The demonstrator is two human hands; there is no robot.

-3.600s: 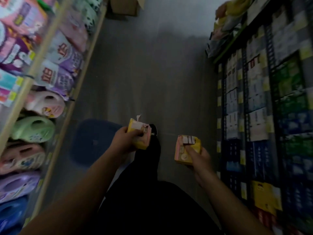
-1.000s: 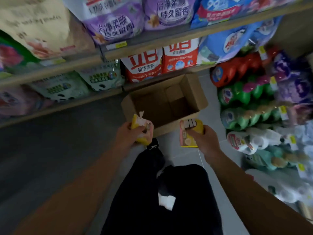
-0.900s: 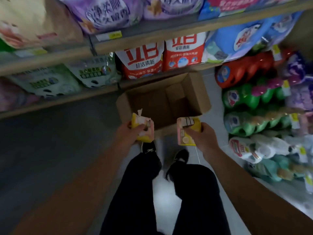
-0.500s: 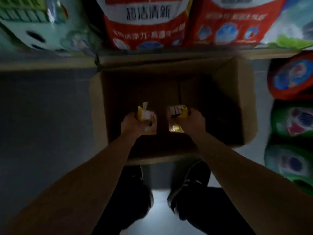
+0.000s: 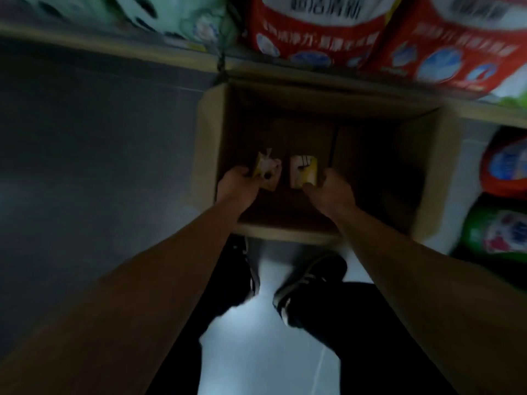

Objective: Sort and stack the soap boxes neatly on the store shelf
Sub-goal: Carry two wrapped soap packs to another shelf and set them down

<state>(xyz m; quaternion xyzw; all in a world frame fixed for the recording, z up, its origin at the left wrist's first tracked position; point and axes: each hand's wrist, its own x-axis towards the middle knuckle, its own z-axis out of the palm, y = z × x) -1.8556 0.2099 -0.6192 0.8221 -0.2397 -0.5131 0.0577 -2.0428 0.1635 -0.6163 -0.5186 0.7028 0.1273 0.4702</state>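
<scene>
Both my arms reach down into an open cardboard box [image 5: 208, 143] on the floor. My left hand [image 5: 238, 188] grips a torn yellow soap box [image 5: 268, 171] with a ragged white flap at its top. My right hand [image 5: 332, 192] holds a second yellow soap box [image 5: 302, 171] with a white barcode end. The two soap boxes sit side by side, low inside the carton near its dark bottom. The picture is blurred, so I cannot tell whether they touch the bottom.
Red detergent bags [image 5: 310, 29] and a pale green bag [image 5: 182, 15] lie on the low shelf just behind the carton. Red and green bottles [image 5: 502, 223] stand at the right. My two shoes [image 5: 308, 280] are on the floor before the carton. Grey floor spreads to the left.
I have bent closer over the carton. Both hands have gone deeper into it with the soap boxes, and the carton fills more of the view.
</scene>
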